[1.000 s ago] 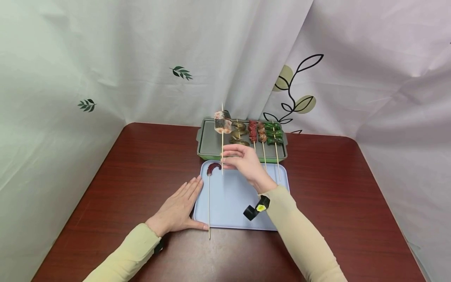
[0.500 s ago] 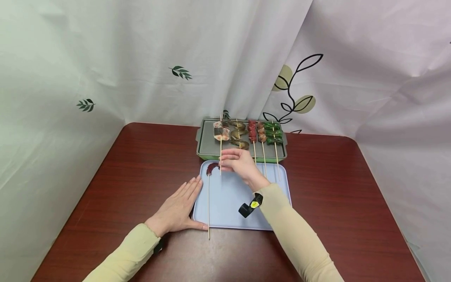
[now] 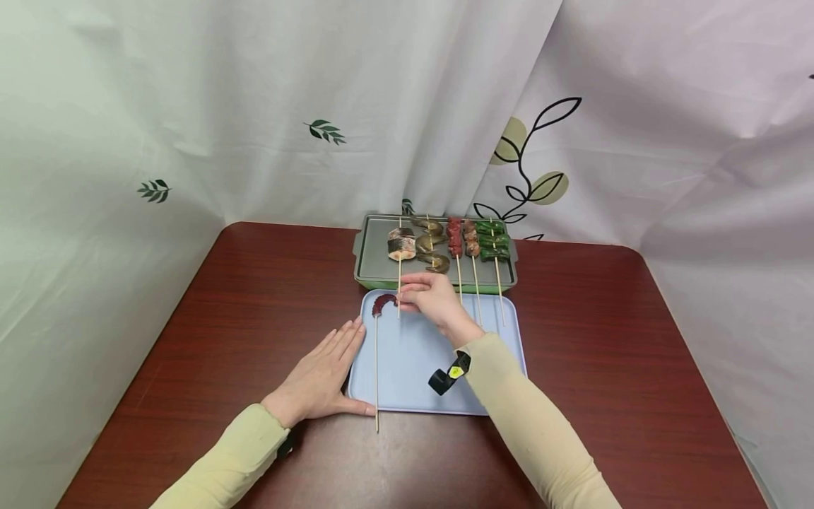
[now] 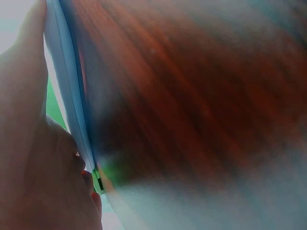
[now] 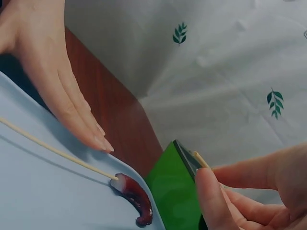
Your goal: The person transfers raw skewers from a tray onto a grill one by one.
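Observation:
My right hand (image 3: 435, 300) pinches the wooden stick of a fish skewer (image 3: 401, 244), whose chunks lie at the left of the grill pan (image 3: 375, 267). Fingers straight, my left hand (image 3: 323, 375) rests along the left edge of the light blue tray (image 3: 420, 382). On that tray, near the left hand, lies a dark red octopus tentacle skewer (image 3: 376, 367), its stick reaching past the front rim. In the right wrist view the tentacle (image 5: 136, 196) curls beside the tray's edge. The left wrist view shows part of the left hand (image 4: 33, 143) against the tray's side.
Beside the fish on the pan lie a shrimp skewer (image 3: 431, 244), a red meat skewer (image 3: 454, 237), a brown meat skewer (image 3: 471, 239) and a green pepper skewer (image 3: 494, 242). Several sticks overhang the pan's front. A white curtain (image 3: 267, 85) hangs behind the brown table (image 3: 610, 339).
My right hand has lowered the fish skewer from above the pan down onto its left part, moving slightly toward me. The left hand has stayed in place.

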The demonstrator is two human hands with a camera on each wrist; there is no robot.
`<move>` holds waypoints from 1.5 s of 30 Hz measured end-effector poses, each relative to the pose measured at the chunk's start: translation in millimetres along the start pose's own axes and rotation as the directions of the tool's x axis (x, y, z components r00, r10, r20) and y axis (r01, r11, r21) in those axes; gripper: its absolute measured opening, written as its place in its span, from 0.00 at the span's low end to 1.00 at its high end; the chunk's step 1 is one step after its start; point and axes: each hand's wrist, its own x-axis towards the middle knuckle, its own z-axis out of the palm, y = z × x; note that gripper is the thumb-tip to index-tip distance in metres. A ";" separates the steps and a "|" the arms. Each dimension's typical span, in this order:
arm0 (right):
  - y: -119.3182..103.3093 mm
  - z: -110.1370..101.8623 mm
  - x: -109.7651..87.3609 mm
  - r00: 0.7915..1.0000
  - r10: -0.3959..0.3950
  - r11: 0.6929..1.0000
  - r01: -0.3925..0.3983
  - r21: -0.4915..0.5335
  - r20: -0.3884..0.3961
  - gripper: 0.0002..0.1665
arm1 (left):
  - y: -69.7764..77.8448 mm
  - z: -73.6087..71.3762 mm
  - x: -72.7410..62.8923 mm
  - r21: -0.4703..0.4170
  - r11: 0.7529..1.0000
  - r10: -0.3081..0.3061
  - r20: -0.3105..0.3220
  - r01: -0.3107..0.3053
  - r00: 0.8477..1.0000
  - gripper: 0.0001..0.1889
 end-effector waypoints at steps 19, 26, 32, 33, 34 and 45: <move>-6.5 -1.8 -19.6 0.994 -0.102 0.909 0.110 -0.402 0.040 0.38 | 1.2 -1.1 -0.1 0.013 1.000 0.014 -0.016 -0.014 1.000 0.71; -20.5 -7.1 -35.8 0.983 -0.170 0.926 0.181 -0.331 0.062 0.35 | -0.1 0.8 -0.1 0.013 1.000 0.004 -0.011 -0.004 1.000 0.71; -30.5 -12.9 -48.3 0.968 -0.232 0.924 0.249 -0.289 0.092 0.32 | 0.1 0.6 0.0 0.008 1.000 0.004 -0.012 -0.004 1.000 0.72; -32.1 -13.8 -50.3 0.966 -0.240 0.923 0.257 -0.285 0.095 0.31 | 0.2 0.2 0.1 0.007 1.000 0.005 -0.013 -0.005 1.000 0.71; -33.9 -14.7 -52.6 0.964 -0.249 0.921 0.267 -0.283 0.098 0.30 | 0.3 -0.1 0.1 0.006 1.000 0.006 -0.015 -0.006 1.000 0.71; -46.3 -22.9 -73.8 0.948 -0.289 0.908 0.316 -0.275 0.134 0.28 | 0.8 -0.4 -0.4 0.007 1.000 0.018 -0.037 -0.017 0.999 0.70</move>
